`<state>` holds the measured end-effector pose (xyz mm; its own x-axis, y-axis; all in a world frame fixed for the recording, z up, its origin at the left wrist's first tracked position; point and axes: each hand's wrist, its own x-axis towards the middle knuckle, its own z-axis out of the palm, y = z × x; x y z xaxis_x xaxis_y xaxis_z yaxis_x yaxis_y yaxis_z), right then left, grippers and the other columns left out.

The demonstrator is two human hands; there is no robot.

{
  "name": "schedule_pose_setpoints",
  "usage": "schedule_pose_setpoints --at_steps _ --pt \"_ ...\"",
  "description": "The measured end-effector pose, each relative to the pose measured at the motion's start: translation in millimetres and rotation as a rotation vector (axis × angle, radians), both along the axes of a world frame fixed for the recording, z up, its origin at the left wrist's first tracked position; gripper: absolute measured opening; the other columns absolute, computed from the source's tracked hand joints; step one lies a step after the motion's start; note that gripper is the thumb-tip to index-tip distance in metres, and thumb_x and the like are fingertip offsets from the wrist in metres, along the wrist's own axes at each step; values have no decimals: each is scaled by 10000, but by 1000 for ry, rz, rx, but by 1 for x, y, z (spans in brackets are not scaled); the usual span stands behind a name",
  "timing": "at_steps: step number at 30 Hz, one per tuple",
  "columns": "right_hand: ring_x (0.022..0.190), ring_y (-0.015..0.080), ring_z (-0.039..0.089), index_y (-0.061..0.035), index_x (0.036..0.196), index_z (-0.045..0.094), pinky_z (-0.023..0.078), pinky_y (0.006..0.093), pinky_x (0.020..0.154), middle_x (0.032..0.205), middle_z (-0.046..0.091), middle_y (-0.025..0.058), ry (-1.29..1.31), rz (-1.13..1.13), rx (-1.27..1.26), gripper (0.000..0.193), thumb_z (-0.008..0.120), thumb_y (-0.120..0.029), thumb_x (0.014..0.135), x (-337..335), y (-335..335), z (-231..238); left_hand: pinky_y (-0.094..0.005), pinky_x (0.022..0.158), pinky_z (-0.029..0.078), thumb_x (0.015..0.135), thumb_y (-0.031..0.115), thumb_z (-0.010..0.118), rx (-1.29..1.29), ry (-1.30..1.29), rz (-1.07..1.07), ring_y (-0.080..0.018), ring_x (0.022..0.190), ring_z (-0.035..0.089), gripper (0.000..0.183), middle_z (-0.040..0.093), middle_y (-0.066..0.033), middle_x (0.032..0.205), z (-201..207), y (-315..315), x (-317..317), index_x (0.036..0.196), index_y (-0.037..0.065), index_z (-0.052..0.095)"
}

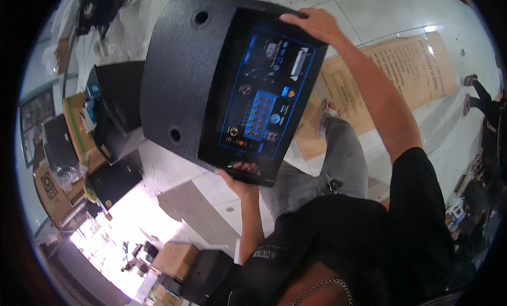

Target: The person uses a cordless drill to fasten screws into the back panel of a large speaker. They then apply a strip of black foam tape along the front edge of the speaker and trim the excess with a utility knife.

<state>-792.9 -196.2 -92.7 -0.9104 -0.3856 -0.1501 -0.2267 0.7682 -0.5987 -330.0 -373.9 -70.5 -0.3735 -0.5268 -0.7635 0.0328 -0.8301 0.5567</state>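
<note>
A large black speaker cabinet [177, 73] hangs tilted in front of me, held off the floor between both hands. Its recessed control panel [259, 110] faces me, with blue-edged markings, a blue block of knobs or sockets and a small red light. Two round holes show in its textured side. My right hand [314, 24] grips the upper right corner, thumb over the rim. At the bottom edge my left hand [240, 185] supports the cabinet, thumb on the near side. The undersides, where the other fingers lie, are mostly hidden.
A flattened cardboard sheet [388, 79] lies on the tiled floor, under my foot. Black cabinets [119, 89] and cardboard boxes [53, 195] stand at the left. Another box [176, 259] sits at the lower left. A person's legs [478, 95] show at the far right.
</note>
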Motion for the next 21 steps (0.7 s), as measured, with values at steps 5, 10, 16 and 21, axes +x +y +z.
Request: schedule_pose_setpoints --at_steps 5,10,16,21 --pt "1114 293 680 -129 1144 753 509 453 933 1114 739 119 -155 24 128 889 449 -890 801 21 -19 20 -291 578 442 883 879 304 -136 -12 -150 -154 557 448 766 429 5 602 10 -10 5 761 147 493" --pt "1179 311 647 -96 1168 741 485 466 924 1190 717 124 -140 22 95 851 483 -836 835 17 -12 33 -305 549 440 866 897 304 -55 42 -128 -151 525 425 777 421 13 626 22 5 2 772 148 489" --pt "1071 285 703 -146 1221 729 523 455 933 1101 749 98 -153 181 133 884 507 -876 773 -11 -19 26 -403 645 461 842 921 286 20 -166 100 -233 605 477 827 427 -35 633 26 88 15 739 122 476" --pt "987 304 724 -155 1181 749 549 442 886 1007 760 132 -81 262 80 839 564 -854 756 6 -48 19 -468 726 459 809 946 282 164 -174 245 -266 668 508 883 512 -78 692 15 117 29 797 103 543"
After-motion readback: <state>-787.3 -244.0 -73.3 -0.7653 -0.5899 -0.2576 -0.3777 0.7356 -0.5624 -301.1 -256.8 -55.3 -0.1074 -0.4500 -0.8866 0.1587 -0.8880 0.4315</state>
